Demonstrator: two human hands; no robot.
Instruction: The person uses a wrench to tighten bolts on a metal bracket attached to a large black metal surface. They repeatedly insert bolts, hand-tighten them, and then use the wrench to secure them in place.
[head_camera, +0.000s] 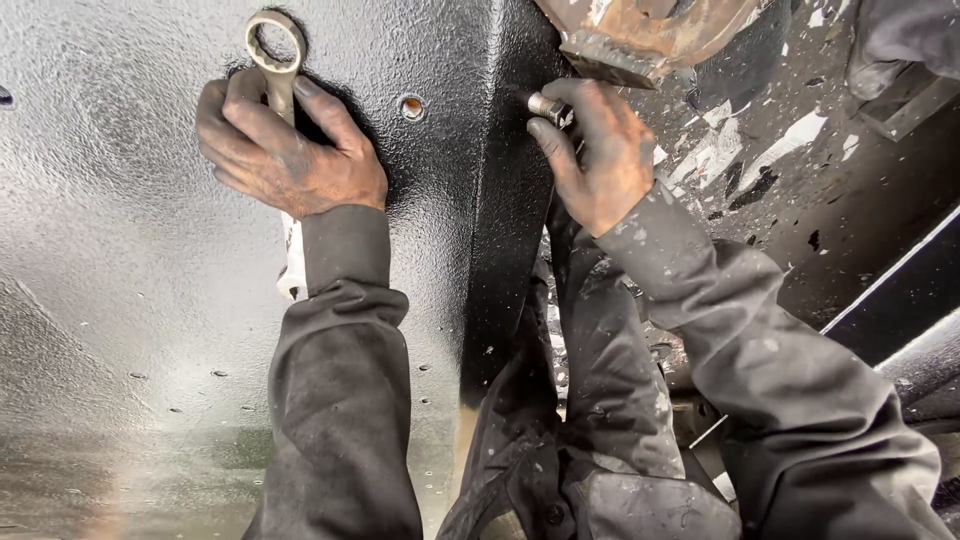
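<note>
My left hand (285, 150) grips a steel ring spanner (276, 55) against a black coated metal panel (120, 200); the spanner's ring end sticks up above my fingers and its lower end shows below my wrist. My right hand (600, 150) is closed around a small metal socket tool (550, 108), pressing its tip against the vertical black rib (505, 200) of the panel. Both hands are grimy and both sleeves are dark grey. What the socket tip meets is hidden in shadow.
A round hole with a rusty rim (411, 107) sits in the panel between my hands. A rusted bracket (645, 35) hangs just above my right hand. Flaking black painted metal (780, 150) lies to the right, with a dark beam (890, 290) running diagonally.
</note>
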